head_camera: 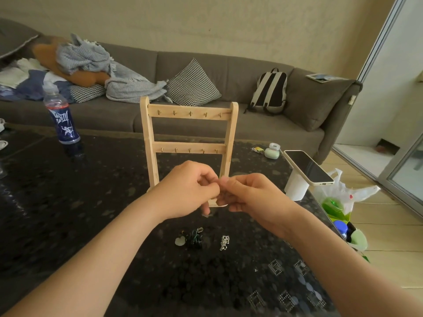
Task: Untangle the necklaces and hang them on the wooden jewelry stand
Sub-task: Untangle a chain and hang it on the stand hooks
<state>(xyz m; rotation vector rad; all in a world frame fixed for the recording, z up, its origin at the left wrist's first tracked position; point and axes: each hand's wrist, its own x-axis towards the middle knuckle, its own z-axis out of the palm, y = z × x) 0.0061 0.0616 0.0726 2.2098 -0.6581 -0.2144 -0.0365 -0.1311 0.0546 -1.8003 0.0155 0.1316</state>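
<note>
Two necklaces lie on the dark table point(68, 213), near the person and below the hands. One is a bundle of dark cord point(194, 240) with a pale green pendant point(179, 241) on its left side. The other is a small heap of silver chain point(224, 242), just to the right of the cord and not touching it. No finger touches either of them; both hands are higher and farther from the person.

The left hand point(187, 188) and the right hand point(249, 195) meet in the middle, above the table. The fingers of both hands are curled and narrow, and the fingertips point(226, 182) are pressed close together as in a pinch. What is between them is too small to see, so it cannot be told if they hold a third necklace.

Directly behind the hands stands the wooden jewelry stand point(148, 133), upright, with two crossbars. Each bar has a row of small hooks, and nothing hangs on them. The hands cover part of its base.

At the far left of the table stands a bottle point(61, 120) with a blue label. At the right there are a small green case point(272, 153) and a phone point(309, 167) resting tilted on a white holder point(295, 188). A plastic bag point(343, 195) sits beside the table's right edge. Behind the table is a grey sofa point(229, 69) with a blanket point(91, 58), a patterned cushion point(193, 84) and a backpack point(270, 90).
</note>
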